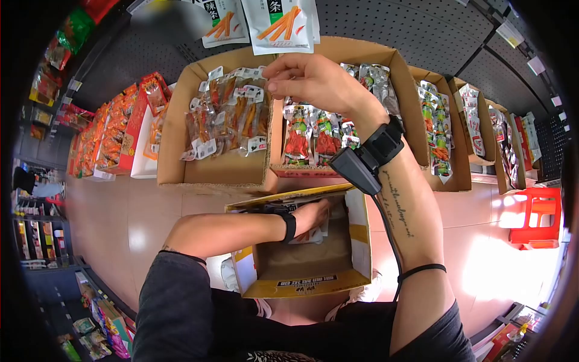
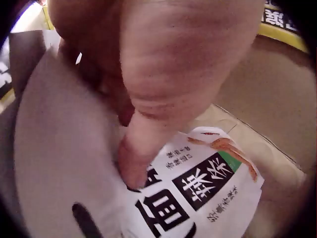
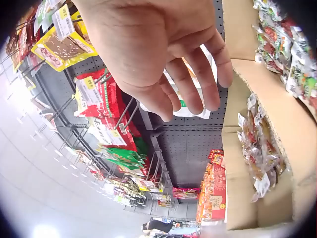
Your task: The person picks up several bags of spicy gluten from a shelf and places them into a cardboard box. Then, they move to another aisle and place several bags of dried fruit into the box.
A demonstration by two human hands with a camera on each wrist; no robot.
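Note:
My left hand (image 1: pixel 310 218) reaches into a yellow-and-white cardboard carton (image 1: pixel 259 289) in front of my body. In the left wrist view its thumb (image 2: pixel 134 168) bends down onto a white snack pouch (image 2: pixel 223 183) with black lettering and a picture of orange strips, pinching it; the other fingers are mostly hidden behind the hand. A pale, blurred surface (image 2: pixel 64 144) lies beside the thumb. Raised over the shelf boxes, my right hand (image 1: pixel 310 81) holds nothing, its fingers loosely bent. White pouches (image 1: pixel 280 30) of the same look hang just beyond it.
An open display box (image 1: pixel 211 174) with clear-wrapped snacks stands at left of centre, and a box of red-and-green packets (image 1: pixel 325 142) is beside it. More snack boxes (image 1: pixel 470 120) line the right. A red stool (image 1: pixel 534 217) stands on the floor at right.

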